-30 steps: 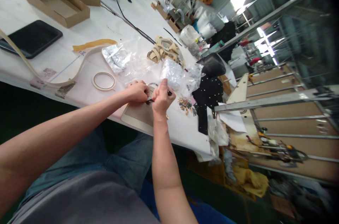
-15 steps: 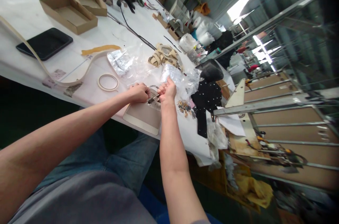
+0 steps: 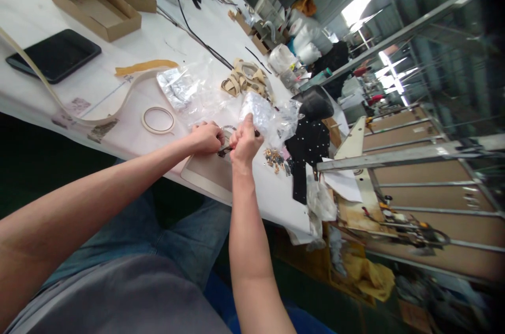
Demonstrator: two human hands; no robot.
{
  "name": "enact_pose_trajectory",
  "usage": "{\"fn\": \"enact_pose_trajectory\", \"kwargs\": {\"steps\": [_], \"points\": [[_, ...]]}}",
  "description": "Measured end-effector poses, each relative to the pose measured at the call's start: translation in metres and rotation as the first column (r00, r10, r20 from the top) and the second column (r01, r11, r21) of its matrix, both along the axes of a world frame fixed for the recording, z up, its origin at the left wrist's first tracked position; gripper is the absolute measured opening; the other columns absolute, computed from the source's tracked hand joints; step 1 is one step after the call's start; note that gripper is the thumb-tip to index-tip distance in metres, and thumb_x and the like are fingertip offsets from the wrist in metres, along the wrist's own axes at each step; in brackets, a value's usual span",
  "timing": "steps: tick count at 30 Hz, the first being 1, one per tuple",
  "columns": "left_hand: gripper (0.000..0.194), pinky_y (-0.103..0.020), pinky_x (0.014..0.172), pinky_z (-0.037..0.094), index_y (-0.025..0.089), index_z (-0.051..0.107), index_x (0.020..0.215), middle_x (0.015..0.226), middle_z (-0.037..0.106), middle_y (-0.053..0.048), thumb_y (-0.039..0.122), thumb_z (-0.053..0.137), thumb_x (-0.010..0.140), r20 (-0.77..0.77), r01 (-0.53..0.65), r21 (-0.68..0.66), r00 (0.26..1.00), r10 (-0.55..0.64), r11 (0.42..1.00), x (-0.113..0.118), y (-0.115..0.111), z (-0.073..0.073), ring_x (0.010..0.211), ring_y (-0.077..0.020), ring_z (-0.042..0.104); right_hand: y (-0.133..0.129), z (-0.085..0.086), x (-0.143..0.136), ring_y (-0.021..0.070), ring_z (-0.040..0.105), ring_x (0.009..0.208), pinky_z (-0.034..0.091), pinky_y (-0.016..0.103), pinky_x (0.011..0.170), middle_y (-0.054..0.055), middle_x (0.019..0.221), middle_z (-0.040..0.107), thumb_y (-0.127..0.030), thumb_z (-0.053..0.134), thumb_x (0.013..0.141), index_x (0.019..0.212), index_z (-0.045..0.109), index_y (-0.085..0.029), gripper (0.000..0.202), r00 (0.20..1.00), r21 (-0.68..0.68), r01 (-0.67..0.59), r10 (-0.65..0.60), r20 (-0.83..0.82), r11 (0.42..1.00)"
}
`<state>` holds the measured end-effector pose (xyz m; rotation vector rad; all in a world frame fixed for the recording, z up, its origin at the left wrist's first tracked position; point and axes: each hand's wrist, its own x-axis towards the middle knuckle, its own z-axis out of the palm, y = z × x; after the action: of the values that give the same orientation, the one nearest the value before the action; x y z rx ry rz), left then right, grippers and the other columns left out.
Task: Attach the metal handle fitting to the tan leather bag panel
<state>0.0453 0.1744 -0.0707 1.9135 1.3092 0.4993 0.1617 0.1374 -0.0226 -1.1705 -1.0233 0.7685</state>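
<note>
My left hand (image 3: 208, 137) is closed at the top edge of a beige flat panel (image 3: 207, 173), fingers curled down; what they pinch is hidden. My right hand (image 3: 243, 140) is closed in a fist around a dark-handled tool (image 3: 258, 134), its handle end poking out beside the thumb. Between the hands a small dark metal piece (image 3: 224, 152) shows at the panel's upper edge, with a pale curved strap (image 3: 228, 129) behind it. The tool's working end is hidden. Small gold and silver metal fittings (image 3: 276, 158) lie right of my right hand.
Clear plastic bags (image 3: 258, 110) and coiled beige straps (image 3: 244, 76) lie beyond my hands. To the left are a tape roll (image 3: 158, 130), a phone (image 3: 55, 55) and cardboard trays (image 3: 114, 29). Black dotted material (image 3: 307, 139) lies at right. The white table's front edge runs just before me.
My right hand has turned and shifted slightly left, closer to my left hand; a dark handle end now shows past its thumb. My left hand stays at the panel. The view has shifted slightly.
</note>
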Motion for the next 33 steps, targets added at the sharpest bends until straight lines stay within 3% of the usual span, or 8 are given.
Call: {"fn": "enact_pose_trajectory", "kwargs": {"steps": [6, 11, 16, 21, 24, 27, 31, 33], "points": [[0.027, -0.063, 0.122, 0.044, 0.031, 0.085, 0.106, 0.139, 0.069, -0.009, 0.027, 0.082, 0.080, -0.040, 0.028, 0.023, 0.999, -0.027, 0.999, 0.001, 0.004, -0.002, 0.134, -0.0423, 0.056, -0.028, -0.011, -0.020, 0.0124, 0.043, 0.050, 0.037, 0.030, 0.047, -0.004, 0.056, 0.040, -0.068, 0.066, 0.109, 0.062, 0.040, -0.026, 0.068, 0.964, 0.125, 0.082, -0.111, 0.240, 0.989], [0.029, -0.060, 0.130, 0.039, 0.034, 0.087, 0.103, 0.146, 0.069, -0.003, 0.022, 0.080, 0.078, -0.028, 0.024, -0.007, 0.999, -0.024, 1.000, 0.000, 0.001, 0.001, 0.141, -0.0388, 0.055, -0.029, -0.011, -0.015, 0.0105, 0.037, 0.047, 0.035, 0.029, 0.045, -0.005, 0.056, 0.034, -0.072, 0.069, 0.106, 0.062, 0.039, -0.026, 0.071, 0.988, 0.138, 0.120, -0.132, 0.081, 0.983], [0.032, -0.056, 0.131, 0.041, 0.035, 0.086, 0.102, 0.148, 0.069, 0.000, 0.021, 0.082, 0.073, -0.062, 0.023, 0.002, 0.998, -0.023, 1.000, 0.000, -0.004, 0.007, 0.141, -0.0373, 0.057, -0.029, 0.006, 0.021, 0.0074, 0.021, 0.043, 0.020, 0.027, 0.039, -0.009, 0.055, 0.020, -0.076, 0.074, 0.099, 0.062, 0.024, -0.026, 0.080, 0.980, 0.090, 0.115, -0.098, -0.172, 0.989], [0.036, -0.043, 0.119, 0.054, 0.038, 0.088, 0.106, 0.149, 0.070, 0.003, 0.023, 0.083, 0.074, -0.101, 0.057, -0.002, 0.993, -0.057, 0.998, 0.000, -0.002, 0.016, 0.135, -0.0327, 0.063, -0.048, 0.013, 0.051, 0.0071, 0.019, 0.042, 0.014, 0.027, 0.038, -0.010, 0.054, 0.021, -0.071, 0.078, 0.100, 0.063, 0.025, -0.025, 0.079, 0.956, 0.111, 0.171, -0.138, -0.261, 0.979], [0.037, -0.038, 0.106, 0.060, 0.035, 0.088, 0.108, 0.139, 0.074, -0.001, 0.022, 0.083, 0.074, -0.146, 0.085, -0.013, 0.986, -0.086, 0.996, 0.006, -0.001, 0.029, 0.124, -0.0312, 0.069, -0.053, 0.011, 0.057, 0.0073, 0.021, 0.042, 0.017, 0.027, 0.038, -0.010, 0.054, 0.022, -0.073, 0.077, 0.100, 0.063, 0.026, -0.025, 0.079, 0.962, 0.104, 0.158, -0.129, -0.240, 0.982], [0.029, -0.043, 0.105, 0.061, 0.029, 0.087, 0.105, 0.125, 0.077, -0.008, 0.024, 0.082, 0.077, -0.209, 0.119, 0.005, 0.971, -0.115, 0.993, 0.016, -0.007, 0.044, 0.112, -0.0332, 0.072, -0.051, 0.009, 0.060, 0.0072, 0.024, 0.042, 0.017, 0.027, 0.039, -0.010, 0.055, 0.023, -0.070, 0.081, 0.098, 0.062, 0.029, -0.026, 0.077, 0.961, 0.122, 0.161, -0.127, -0.245, 0.979], [0.035, -0.051, 0.115, 0.057, 0.020, 0.084, 0.116, 0.140, 0.067, -0.021, 0.035, 0.083, 0.085, -0.279, 0.121, 0.117, 0.957, -0.084, 0.986, 0.025, -0.020, 0.056, 0.129, -0.0422, 0.066, -0.055, 0.006, 0.061, 0.0078, 0.025, 0.041, 0.016, 0.028, 0.040, -0.009, 0.054, 0.025, -0.069, 0.078, 0.103, 0.061, 0.033, -0.026, 0.075, 0.955, 0.180, 0.162, -0.108, -0.278, 0.970], [0.038, -0.049, 0.119, 0.054, 0.018, 0.083, 0.121, 0.137, 0.068, -0.022, 0.039, 0.081, 0.089, -0.309, 0.143, 0.173, 0.947, -0.084, 0.974, 0.026, -0.023, 0.056, 0.137, -0.0435, 0.061, -0.062, 0.005, 0.061, 0.0075, 0.024, 0.042, 0.015, 0.028, 0.041, -0.009, 0.054, 0.025, -0.065, 0.077, 0.105, 0.060, 0.034, -0.025, 0.074, 0.955, 0.219, 0.162, -0.097, -0.281, 0.962]]}}
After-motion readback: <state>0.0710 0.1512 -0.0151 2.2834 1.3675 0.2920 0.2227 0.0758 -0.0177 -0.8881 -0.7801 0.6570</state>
